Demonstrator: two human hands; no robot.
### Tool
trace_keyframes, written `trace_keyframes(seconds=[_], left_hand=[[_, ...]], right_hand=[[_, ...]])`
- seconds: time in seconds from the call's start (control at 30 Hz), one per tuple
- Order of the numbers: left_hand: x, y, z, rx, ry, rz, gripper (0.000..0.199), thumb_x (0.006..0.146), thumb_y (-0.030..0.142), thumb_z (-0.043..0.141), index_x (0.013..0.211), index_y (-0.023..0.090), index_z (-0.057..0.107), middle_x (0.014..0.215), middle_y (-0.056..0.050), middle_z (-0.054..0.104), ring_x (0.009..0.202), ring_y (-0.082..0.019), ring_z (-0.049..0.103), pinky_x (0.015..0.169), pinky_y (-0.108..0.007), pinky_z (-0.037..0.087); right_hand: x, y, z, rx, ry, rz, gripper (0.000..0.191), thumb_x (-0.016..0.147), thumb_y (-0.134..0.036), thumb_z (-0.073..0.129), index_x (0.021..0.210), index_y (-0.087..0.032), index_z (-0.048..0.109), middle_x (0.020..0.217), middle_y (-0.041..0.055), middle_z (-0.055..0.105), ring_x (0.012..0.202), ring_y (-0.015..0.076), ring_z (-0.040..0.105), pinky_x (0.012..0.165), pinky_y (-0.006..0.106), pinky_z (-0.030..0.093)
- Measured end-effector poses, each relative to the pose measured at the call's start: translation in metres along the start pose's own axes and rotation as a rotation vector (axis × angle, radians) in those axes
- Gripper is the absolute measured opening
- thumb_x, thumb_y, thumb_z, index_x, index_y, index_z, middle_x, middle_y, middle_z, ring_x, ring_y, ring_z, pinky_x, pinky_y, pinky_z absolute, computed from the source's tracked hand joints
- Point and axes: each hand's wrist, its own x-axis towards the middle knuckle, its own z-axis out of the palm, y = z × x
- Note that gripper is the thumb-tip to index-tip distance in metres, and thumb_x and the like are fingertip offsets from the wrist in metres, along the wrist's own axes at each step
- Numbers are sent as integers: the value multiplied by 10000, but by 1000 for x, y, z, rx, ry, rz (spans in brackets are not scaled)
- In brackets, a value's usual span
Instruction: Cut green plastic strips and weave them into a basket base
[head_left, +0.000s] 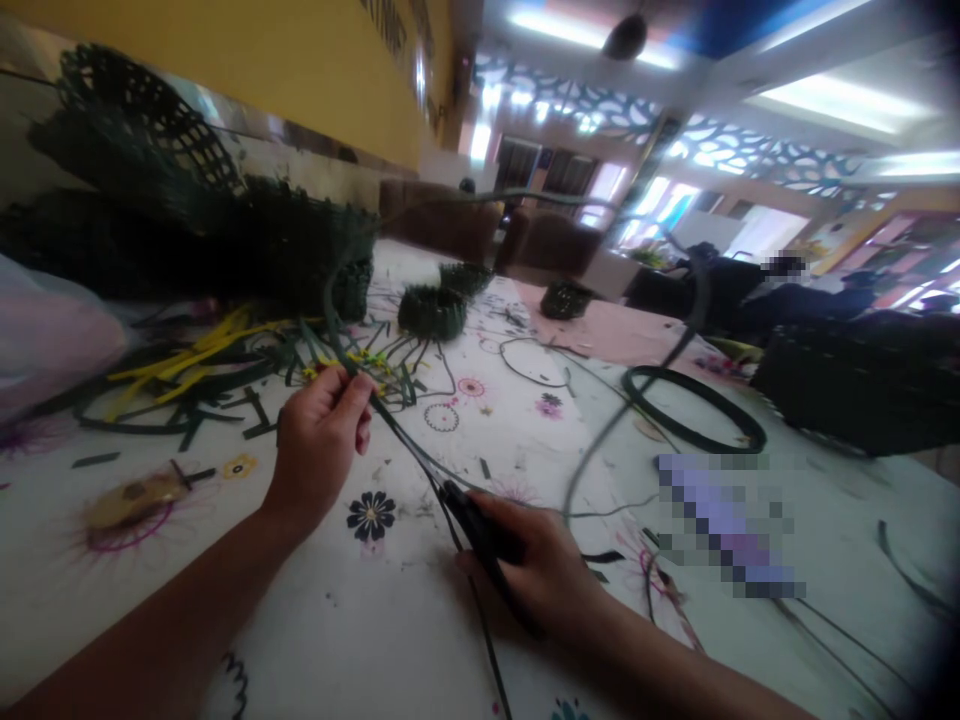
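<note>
Between the hands, a thin, flat, dark green strip point(396, 426) stretches above the floral cloth point(300, 620). At ten o'clock the left hand point(321, 430) pinches it, thumb against fingers; at five, the right hand's point(536, 565) fingers clamp a black-handled cutter point(487, 540). A woven basket point(431, 312) sits at twelve.

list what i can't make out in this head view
All in the head view:
Long purple object: identity hidden by pixelation.
Black wall lettering: cut off by the top edge, blurred.
Right hand: some fingers hidden behind the black-handled cutting tool.
Dark green woven baskets: lower outlines lost in shadow.
</note>
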Motion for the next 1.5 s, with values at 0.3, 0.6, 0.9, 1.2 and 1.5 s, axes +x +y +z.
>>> trace_keyframes(seconds=[0.3, 0.6, 0.9, 1.2, 1.5], left_hand=[[-7, -4, 8, -163, -64, -168, 223, 786, 354, 694, 739, 164, 586, 557, 43, 465, 428, -58, 414, 374, -166, 325], [-5, -3, 8, -190, -72, -220, 224, 748, 340, 707, 706, 155, 588, 529, 46, 453, 411, -55, 388, 358, -166, 309], [4, -3, 1, -92, -11, -71, 200, 773, 323, 699, 704, 173, 586, 554, 44, 463, 415, -59, 397, 350, -174, 313], [-11, -2, 11, -219, -66, -192, 206, 778, 321, 700, 712, 167, 579, 533, 54, 439, 412, -52, 394, 366, -162, 309], [-8, -5, 10, -231, -77, -149, 211, 792, 336, 704, 745, 163, 593, 549, 50, 445, 428, -50, 390, 386, -168, 315]], right_hand=[[2, 6, 2, 117, -8, 14, 291, 702, -295, 729, 955, -152, 744, 639, -39, 469, 597, 103, 385, 518, 215, 331], [0, -4, -1, 59, -9, 7, 221, 742, -261, 689, 923, -137, 723, 643, -39, 485, 589, 96, 404, 521, 196, 358], [0, 3, 1, -26, 23, 11, 273, 727, -278, 689, 964, -150, 731, 678, -15, 574, 614, 123, 474, 557, 220, 402], [0, 4, 3, 112, -1, 9, 189, 694, -232, 693, 865, -153, 710, 644, -40, 456, 586, 99, 381, 501, 212, 319], [-3, -5, -1, 100, -11, -9, 269, 746, -274, 710, 971, -129, 730, 636, -43, 462, 570, 90, 380, 503, 204, 335]])
